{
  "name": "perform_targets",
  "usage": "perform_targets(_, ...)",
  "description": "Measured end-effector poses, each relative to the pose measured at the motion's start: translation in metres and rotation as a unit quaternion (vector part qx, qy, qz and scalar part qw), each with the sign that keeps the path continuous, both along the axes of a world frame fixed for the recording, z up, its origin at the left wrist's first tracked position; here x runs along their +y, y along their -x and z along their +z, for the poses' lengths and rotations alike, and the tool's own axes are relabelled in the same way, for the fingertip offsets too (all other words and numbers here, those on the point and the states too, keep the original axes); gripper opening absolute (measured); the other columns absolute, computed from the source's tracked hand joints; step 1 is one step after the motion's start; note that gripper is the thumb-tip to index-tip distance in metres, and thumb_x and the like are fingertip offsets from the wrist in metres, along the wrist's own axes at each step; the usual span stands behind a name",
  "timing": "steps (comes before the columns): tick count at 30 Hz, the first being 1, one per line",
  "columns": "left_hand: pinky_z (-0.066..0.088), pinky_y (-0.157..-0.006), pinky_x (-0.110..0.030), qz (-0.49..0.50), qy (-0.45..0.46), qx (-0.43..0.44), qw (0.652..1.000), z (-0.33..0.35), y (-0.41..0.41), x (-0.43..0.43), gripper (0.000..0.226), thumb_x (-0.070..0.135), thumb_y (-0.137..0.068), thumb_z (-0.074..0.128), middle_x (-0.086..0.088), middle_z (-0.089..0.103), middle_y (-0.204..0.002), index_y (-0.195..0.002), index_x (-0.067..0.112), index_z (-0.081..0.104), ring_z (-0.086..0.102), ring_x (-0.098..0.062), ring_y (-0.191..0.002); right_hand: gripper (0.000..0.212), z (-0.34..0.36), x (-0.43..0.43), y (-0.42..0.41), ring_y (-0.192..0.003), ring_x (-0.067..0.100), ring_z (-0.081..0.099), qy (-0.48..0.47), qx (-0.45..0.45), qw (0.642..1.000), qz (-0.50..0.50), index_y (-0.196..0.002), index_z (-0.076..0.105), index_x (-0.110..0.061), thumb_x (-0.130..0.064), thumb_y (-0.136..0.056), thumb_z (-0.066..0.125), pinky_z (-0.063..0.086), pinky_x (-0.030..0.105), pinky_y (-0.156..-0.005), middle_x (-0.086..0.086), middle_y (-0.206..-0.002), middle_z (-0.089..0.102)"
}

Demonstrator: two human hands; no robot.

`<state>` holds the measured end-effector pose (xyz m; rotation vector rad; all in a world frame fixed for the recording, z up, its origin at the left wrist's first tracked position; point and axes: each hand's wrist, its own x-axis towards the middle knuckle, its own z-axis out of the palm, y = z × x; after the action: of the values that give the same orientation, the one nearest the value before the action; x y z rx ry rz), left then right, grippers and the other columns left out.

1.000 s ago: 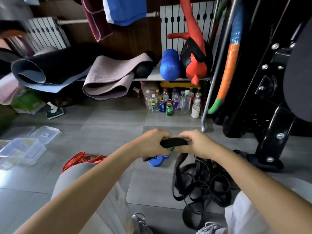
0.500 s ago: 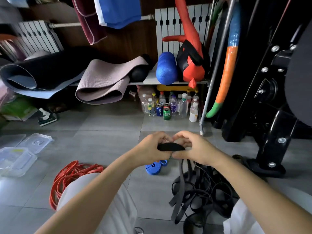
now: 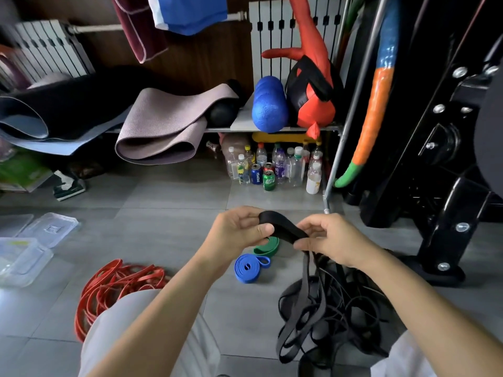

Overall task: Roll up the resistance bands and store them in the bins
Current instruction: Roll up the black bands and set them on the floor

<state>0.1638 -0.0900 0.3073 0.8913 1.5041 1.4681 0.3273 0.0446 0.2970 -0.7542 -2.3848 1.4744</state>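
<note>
Both the left hand (image 3: pixel 239 229) and the right hand (image 3: pixel 330 239) pinch a black band (image 3: pixel 283 227) above the grey floor (image 3: pixel 174 213), where a rolled blue band (image 3: pixel 249 268) lies just beside a green band (image 3: pixel 268 246), with red bands (image 3: pixel 114 284) heaped to the left.

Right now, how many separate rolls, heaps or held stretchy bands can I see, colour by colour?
Blue: 1, the blue roll on the floor
Green: 1, the green roll beside it
Red: 1, the red heap, loose
Black: 2, the black heap and the black band pinched by the left hand and right hand
Total: 5
</note>
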Motion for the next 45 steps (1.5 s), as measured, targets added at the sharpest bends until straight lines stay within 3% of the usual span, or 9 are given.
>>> perform_targets(12,0.055,-0.063,-0.022,-0.016,-0.026,-0.074,0.997,-0.004,-0.007,0.001,0.029,-0.003,-0.081,0.063,-0.010,0.073,-0.091,-0.109,0.006,0.061,0.070,-0.021,-0.079,0.031,-0.002,-0.012,0.007,-0.081,-0.001,0.066,-0.025,0.042,0.999,-0.019,-0.093,0.065,-0.033,-0.017,-0.071,0.080,0.050,0.012,-0.077,-0.011,-0.086,0.072)
perform_targets(15,0.055,-0.063,-0.025,-0.007,-0.026,-0.014,1.000,-0.004,-0.007,0.000,0.032,-0.007,-0.084,0.061,-0.010,0.069,-0.100,-0.102,0.018,0.057,0.069,-0.020,-0.080,0.029,0.002,-0.011,0.004,-0.077,0.002,0.066,-0.037,0.042,0.998,-0.031,-0.092,0.066,-0.031,-0.017,-0.071,0.080,0.052,0.015,-0.075,-0.010,-0.082,0.072)
perform_targets(21,0.048,-0.066,-0.017,0.016,0.060,0.287,0.956,-0.007,-0.012,0.002,0.033,0.021,-0.074,0.078,0.009,0.059,-0.103,-0.089,0.039,0.055,0.059,-0.003,-0.075,0.022,0.000,-0.010,0.001,-0.062,-0.008,0.058,-0.113,-0.025,0.993,-0.025,-0.085,0.065,-0.036,-0.020,-0.075,0.077,0.042,0.009,-0.057,-0.021,-0.063,0.064)
perform_targets(24,0.046,-0.055,-0.018,0.040,0.085,0.232,0.968,-0.008,-0.014,0.005,0.020,0.033,-0.076,0.076,0.003,0.067,-0.092,-0.085,0.026,0.059,0.064,-0.010,-0.071,0.016,-0.003,-0.011,0.001,-0.061,-0.003,0.056,-0.142,-0.054,0.988,-0.010,-0.085,0.066,-0.032,-0.023,-0.076,0.075,0.042,0.020,-0.059,-0.015,-0.064,0.061)
perform_targets(28,0.049,-0.055,-0.019,0.010,0.178,0.005,0.984,-0.004,-0.008,0.005,0.022,0.021,-0.080,0.073,-0.012,0.070,-0.089,-0.095,0.008,0.064,0.065,-0.012,-0.066,0.021,-0.001,-0.011,-0.002,-0.075,0.001,0.063,-0.131,-0.033,0.991,-0.004,-0.088,0.069,-0.036,-0.019,-0.077,0.073,0.053,0.027,-0.074,-0.014,-0.077,0.069)
perform_targets(37,0.053,-0.054,-0.020,0.028,0.082,-0.200,0.976,0.002,-0.004,0.002,0.018,0.004,-0.085,0.065,-0.009,0.069,-0.078,-0.099,0.014,0.060,0.062,-0.013,-0.059,0.030,0.002,-0.013,0.000,-0.080,0.004,0.067,-0.035,0.048,0.998,-0.031,-0.088,0.068,-0.037,-0.016,-0.070,0.080,0.052,0.019,-0.080,-0.012,-0.084,0.072)
perform_targets(40,0.050,-0.060,-0.021,0.001,0.096,0.077,0.992,-0.002,-0.010,0.003,0.016,0.009,-0.086,0.065,-0.002,0.067,-0.089,-0.090,0.025,0.063,0.064,-0.009,-0.070,0.025,0.005,-0.011,-0.001,-0.077,0.005,0.067,-0.014,0.088,0.995,-0.043,-0.089,0.071,-0.027,-0.010,-0.073,0.077,0.051,0.014,-0.074,-0.007,-0.081,0.073)
perform_targets(42,0.048,-0.069,-0.020,0.002,0.100,0.292,0.951,-0.005,-0.018,0.005,0.027,0.011,-0.086,0.064,0.006,0.062,-0.097,-0.084,0.038,0.060,0.060,-0.006,-0.080,0.022,0.004,-0.011,0.000,-0.077,0.007,0.067,-0.022,0.079,0.996,-0.042,-0.090,0.071,-0.023,-0.010,-0.074,0.077,0.052,0.017,-0.075,-0.005,-0.081,0.073)
perform_targets(45,0.050,-0.068,-0.022,-0.026,0.074,0.304,0.949,-0.009,-0.024,0.007,0.043,0.006,-0.081,0.061,0.009,0.061,-0.097,-0.089,0.048,0.058,0.061,-0.009,-0.083,0.019,0.002,-0.012,0.003,-0.073,0.007,0.065,-0.044,0.046,0.997,-0.049,-0.089,0.072,-0.023,-0.012,-0.074,0.077,0.052,0.018,-0.073,-0.007,-0.078,0.071)
